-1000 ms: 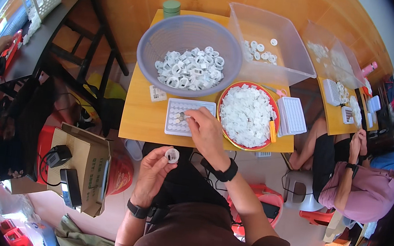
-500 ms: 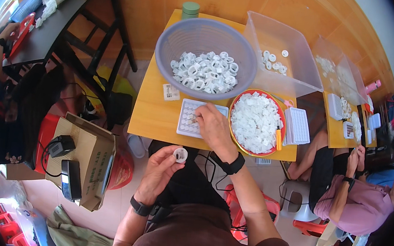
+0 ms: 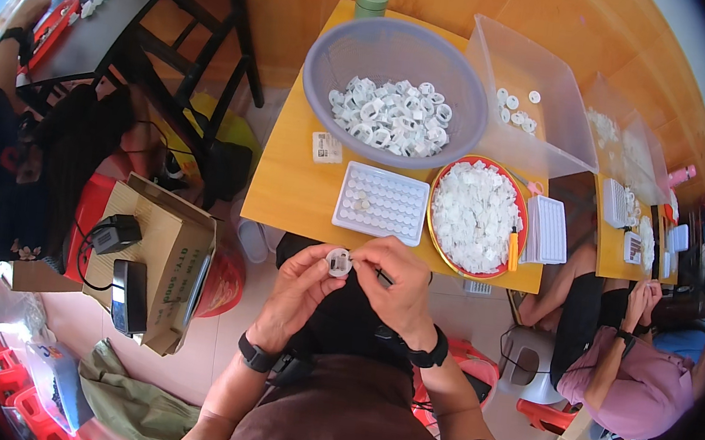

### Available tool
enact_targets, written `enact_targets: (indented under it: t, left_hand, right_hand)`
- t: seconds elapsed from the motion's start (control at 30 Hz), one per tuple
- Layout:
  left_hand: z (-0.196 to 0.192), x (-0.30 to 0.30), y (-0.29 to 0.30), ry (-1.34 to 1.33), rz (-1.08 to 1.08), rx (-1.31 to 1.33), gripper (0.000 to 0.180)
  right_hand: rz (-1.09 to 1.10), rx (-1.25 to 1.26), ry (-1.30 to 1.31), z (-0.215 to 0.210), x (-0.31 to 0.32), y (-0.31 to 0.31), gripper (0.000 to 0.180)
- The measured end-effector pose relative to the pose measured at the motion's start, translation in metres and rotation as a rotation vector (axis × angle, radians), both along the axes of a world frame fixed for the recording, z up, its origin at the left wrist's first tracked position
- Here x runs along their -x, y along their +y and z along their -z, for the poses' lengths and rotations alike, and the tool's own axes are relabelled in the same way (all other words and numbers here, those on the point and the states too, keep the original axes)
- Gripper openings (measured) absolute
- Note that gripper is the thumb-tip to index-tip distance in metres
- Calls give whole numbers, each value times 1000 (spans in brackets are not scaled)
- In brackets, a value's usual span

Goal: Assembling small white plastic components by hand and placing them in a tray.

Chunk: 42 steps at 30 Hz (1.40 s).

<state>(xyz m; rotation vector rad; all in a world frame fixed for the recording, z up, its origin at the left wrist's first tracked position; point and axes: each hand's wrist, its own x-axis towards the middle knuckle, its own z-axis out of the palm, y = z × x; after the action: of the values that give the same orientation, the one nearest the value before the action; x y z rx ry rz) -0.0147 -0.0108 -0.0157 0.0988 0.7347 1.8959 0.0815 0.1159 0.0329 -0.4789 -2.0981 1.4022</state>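
Over my lap, just below the near edge of the table, my left hand (image 3: 296, 288) grips a small round white plastic housing (image 3: 338, 262) with a dark slot in its face. My right hand (image 3: 397, 287) is closed in a pinch at the housing's right edge. What its fingertips hold is too small to make out. Beyond both hands lies a white tray (image 3: 409, 221) with rows of round pockets and a few small bits on its left part. A purple-grey basin (image 3: 329, 50) behind it holds many similar white housings.
A red round plate (image 3: 436, 197) is heaped with small whitish pieces, a yellow-handled tool (image 3: 513, 251) on its edge. Stacked white trays (image 3: 549, 231), a clear box (image 3: 496, 57) and a green canister (image 3: 371, 4) share the table (image 3: 279, 176). Co-workers sit left and right.
My right hand has left the pocketed tray and come back to the housing in my left hand. The housing is now between both hands. The view has shifted slightly.
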Motion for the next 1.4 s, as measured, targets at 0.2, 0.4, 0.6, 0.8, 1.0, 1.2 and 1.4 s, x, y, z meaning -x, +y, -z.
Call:
enact_targets:
  t: [0.2, 0.4, 0.6, 0.8, 1.0, 1.2, 1.4]
  left_hand:
    - [-8, -6, 4, 81, -10, 65, 21]
    - [-10, -7, 3, 143, -20, 118, 21]
    - [-9, -5, 3, 164, 4, 134, 20]
    - [-9, -6, 3, 129, 28, 103, 22]
    - [-2, -6, -1, 77, -9, 48, 22]
    - [-1, -1, -3, 54, -2, 45, 21]
    - [1, 3, -8, 47, -22, 49, 21]
  right_hand:
    - [41, -386, 109, 12, 1, -6, 18]
    - [-54, -512, 72, 5, 0, -7, 26]
    - [-78, -451, 18, 3, -1, -4, 18]
    - [-36, -340, -5, 2, -4, -6, 13]
    - [-31, -155, 25, 0, -4, -7, 13]
    - [215, -232, -115, 21, 21, 37, 8]
    - [239, -423, -247, 35, 40, 40, 8]
